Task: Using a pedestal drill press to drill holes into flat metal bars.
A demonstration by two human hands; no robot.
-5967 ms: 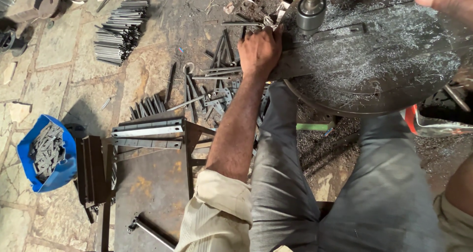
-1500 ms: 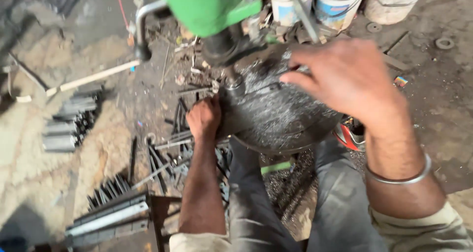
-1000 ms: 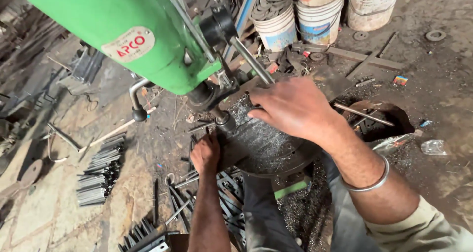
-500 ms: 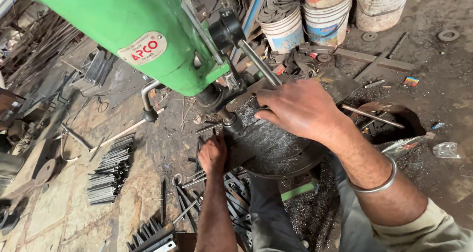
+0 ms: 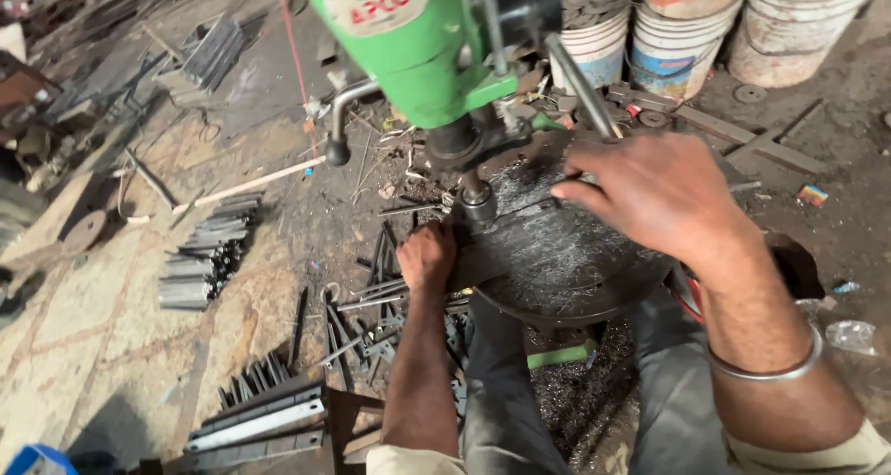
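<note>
Your left hand (image 5: pixel 427 257) pinches a flat metal strip (image 5: pixel 483 262) lying on the round drill tabletop (image 5: pixel 557 262), just under the chuck (image 5: pixel 478 197) of the green drill press (image 5: pixel 408 39). Your right hand (image 5: pixel 659 192) wraps the feed lever (image 5: pixel 580 85) above that tabletop. Loose strips (image 5: pixel 371 299) litter the floor beside it.

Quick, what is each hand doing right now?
Left hand: closed on a flat metal strip on the drill table.
Right hand: gripping the feed handle.

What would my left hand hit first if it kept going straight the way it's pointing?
Probably the drill chuck: the left hand points up toward it at the round table's edge, though depth is hard to judge.
</note>
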